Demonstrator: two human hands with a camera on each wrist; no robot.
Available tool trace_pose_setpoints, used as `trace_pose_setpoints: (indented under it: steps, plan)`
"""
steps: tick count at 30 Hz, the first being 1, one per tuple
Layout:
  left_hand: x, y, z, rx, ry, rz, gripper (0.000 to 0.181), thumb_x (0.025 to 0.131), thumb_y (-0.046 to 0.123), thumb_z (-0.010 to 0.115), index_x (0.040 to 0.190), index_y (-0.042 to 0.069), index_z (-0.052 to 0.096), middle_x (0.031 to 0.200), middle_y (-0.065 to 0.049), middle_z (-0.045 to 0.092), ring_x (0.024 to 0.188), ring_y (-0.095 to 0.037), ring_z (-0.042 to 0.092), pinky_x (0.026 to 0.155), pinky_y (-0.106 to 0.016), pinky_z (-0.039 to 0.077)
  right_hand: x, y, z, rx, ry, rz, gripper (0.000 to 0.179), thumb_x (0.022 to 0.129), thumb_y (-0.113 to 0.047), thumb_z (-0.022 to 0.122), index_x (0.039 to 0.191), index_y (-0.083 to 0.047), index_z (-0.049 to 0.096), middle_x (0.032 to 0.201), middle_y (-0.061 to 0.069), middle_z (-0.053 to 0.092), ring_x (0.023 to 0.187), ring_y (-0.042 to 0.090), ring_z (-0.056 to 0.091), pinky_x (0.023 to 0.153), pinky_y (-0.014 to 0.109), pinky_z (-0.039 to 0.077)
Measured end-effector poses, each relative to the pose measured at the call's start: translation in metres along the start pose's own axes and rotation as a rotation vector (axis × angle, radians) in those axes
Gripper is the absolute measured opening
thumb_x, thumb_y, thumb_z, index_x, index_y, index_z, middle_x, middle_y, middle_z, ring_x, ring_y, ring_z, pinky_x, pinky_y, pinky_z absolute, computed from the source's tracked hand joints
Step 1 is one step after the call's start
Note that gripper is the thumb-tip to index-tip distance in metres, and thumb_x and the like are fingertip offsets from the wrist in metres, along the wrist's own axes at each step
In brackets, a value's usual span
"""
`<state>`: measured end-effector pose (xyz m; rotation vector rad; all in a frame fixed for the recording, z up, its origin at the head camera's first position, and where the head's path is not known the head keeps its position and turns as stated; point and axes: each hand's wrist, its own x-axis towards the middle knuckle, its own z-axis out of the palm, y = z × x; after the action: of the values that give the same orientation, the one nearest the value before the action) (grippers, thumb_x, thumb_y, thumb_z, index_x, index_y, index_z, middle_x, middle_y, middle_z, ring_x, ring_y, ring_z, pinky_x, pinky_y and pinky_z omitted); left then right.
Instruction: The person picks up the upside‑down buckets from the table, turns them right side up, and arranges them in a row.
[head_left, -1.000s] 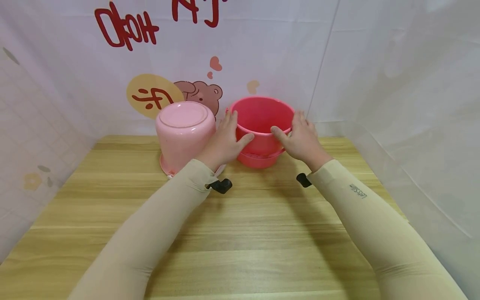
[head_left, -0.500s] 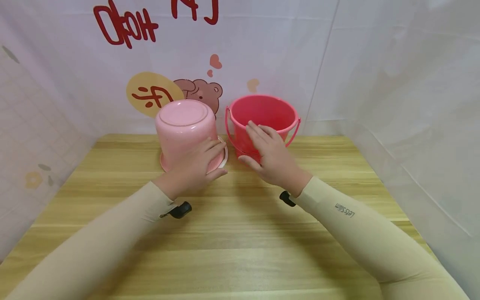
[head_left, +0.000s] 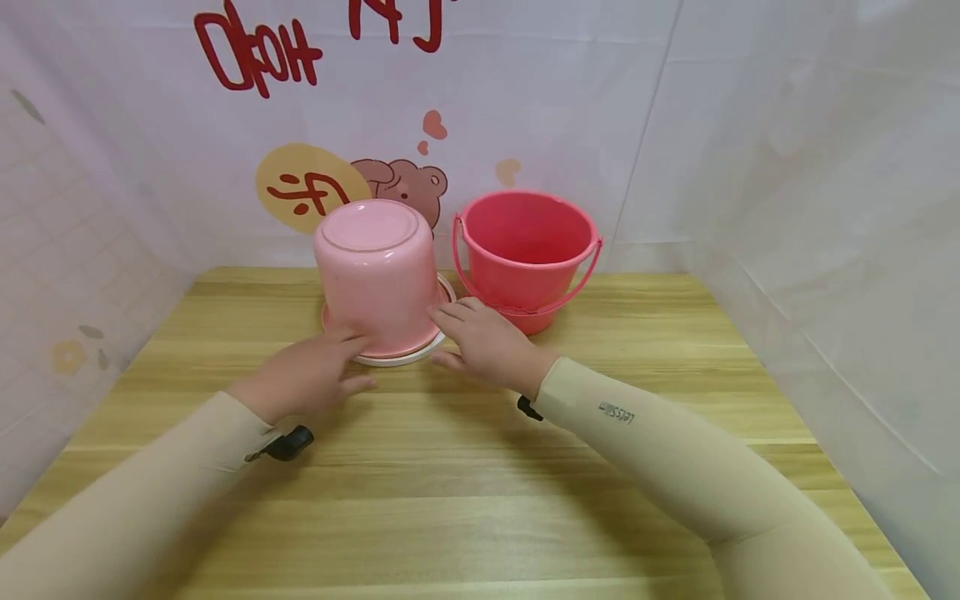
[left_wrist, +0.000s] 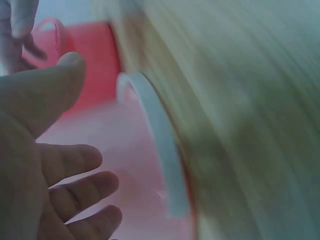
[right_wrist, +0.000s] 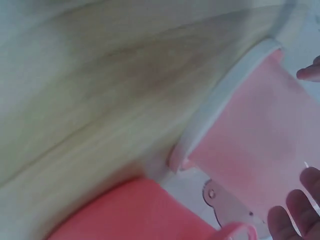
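Note:
A light pink bucket (head_left: 378, 292) stands upside down at the back of the table, its white handle (head_left: 393, 360) lying round the rim at the front. My left hand (head_left: 303, 379) is at this bucket's front left, fingers spread and extended towards its wall; whether they touch it, I cannot tell. On the bucket's right side, my right hand (head_left: 491, 346) reaches in with straight fingers and the thumb apart. In the left wrist view, the left fingers (left_wrist: 75, 195) curl round nothing. A bright pink-red bucket (head_left: 517, 279) stands upright to the right, its handle (head_left: 581, 287) hanging down in front.
The wooden table (head_left: 450, 500) extends towards me from the buckets. A white printed cloth (head_left: 570, 100) hangs close behind them, and a plain white sheet (head_left: 840, 250) closes off the right side. The two buckets stand close together.
Both hands have let go of the pink-red bucket's rim and moved left and towards me, to either side of the light pink bucket. The pink-red bucket now stands with its handle uncovered.

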<state>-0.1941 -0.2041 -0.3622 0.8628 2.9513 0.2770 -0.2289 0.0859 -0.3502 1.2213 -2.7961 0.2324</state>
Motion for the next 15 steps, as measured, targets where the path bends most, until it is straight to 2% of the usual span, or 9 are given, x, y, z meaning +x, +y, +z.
trace_pose_setpoints:
  steps: [2,7,10,15]
  plan:
    - [-0.002,-0.012,0.004,0.010,-0.022,-0.017,0.066,0.100,0.042,0.072,0.153,0.008,0.054,0.155,-0.016,0.054,0.136,-0.040,0.059,0.113,-0.058,0.048,0.007,0.000,0.007,-0.007,-0.063,0.019,0.075,0.102,-0.048,0.066,0.161,-0.007,0.043,0.163,0.009,0.048,0.149,0.032,0.043,0.128,0.042,0.033]
    - [-0.004,-0.034,0.012,0.010,-0.077,-0.062,0.068,0.102,0.043,0.069,0.155,0.004,0.051,0.162,-0.020,0.046,0.146,-0.044,0.049,0.117,-0.060,0.043,0.024,0.001,0.026,-0.086,-0.153,0.027,0.069,0.102,-0.051,0.064,0.155,-0.009,0.050,0.154,0.007,0.055,0.139,0.030,0.049,0.123,0.039,0.039]
    - [-0.005,-0.039,0.013,0.001,-0.104,-0.088,0.070,0.103,0.043,0.067,0.156,0.002,0.048,0.166,-0.022,0.040,0.150,-0.046,0.043,0.120,-0.061,0.040,0.032,-0.002,0.035,-0.151,-0.184,0.015,0.062,0.103,-0.054,0.061,0.146,-0.010,0.057,0.143,0.005,0.060,0.132,0.028,0.053,0.119,0.039,0.042]
    - [-0.004,-0.041,0.013,-0.010,-0.132,-0.118,0.072,0.104,0.047,0.064,0.157,0.002,0.047,0.167,-0.023,0.038,0.152,-0.046,0.039,0.121,-0.062,0.037,0.038,-0.010,0.041,-0.158,-0.253,0.046,0.067,0.103,-0.058,0.058,0.150,-0.011,0.055,0.148,0.005,0.057,0.136,0.030,0.049,0.119,0.043,0.043]
